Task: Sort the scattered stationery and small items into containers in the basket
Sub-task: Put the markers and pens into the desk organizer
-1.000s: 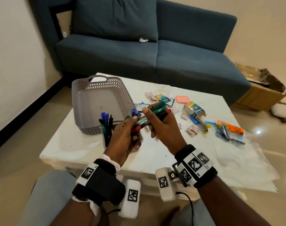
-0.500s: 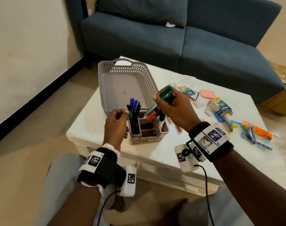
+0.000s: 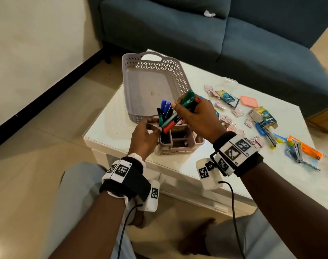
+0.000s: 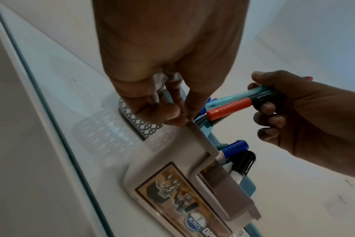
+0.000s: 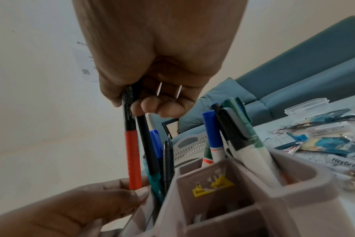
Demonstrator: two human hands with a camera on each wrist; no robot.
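A grey lattice basket (image 3: 180, 75) sits with nothing in it at the far left of the white table (image 3: 110, 126). In front of it stands a pinkish pen organizer (image 3: 180, 146) with several markers upright in its compartments (image 5: 243, 144). My left hand (image 3: 155, 125) pinches the organizer's left wall (image 4: 195, 133) between thumb and finger. My right hand (image 3: 185, 107) grips a bundle of markers (image 3: 170, 121), red, green and black, slanted down. The red cap (image 5: 133, 160) hangs over the left compartment, close to my left fingers (image 5: 120, 194).
Right of the organizer lie several pink sachets (image 3: 226, 119), an orange lid (image 3: 249, 101), a small carton (image 3: 262, 116), a blue stapler (image 3: 268, 133) and an orange packet (image 3: 307, 150). A clear tub (image 5: 306, 107) stands at the back. A blue sofa (image 3: 197, 34) is behind the table.
My left hand let go of the marker bundle and moved down to the organizer's wall. My right hand tilted the bundle and lowered it toward the left compartment.
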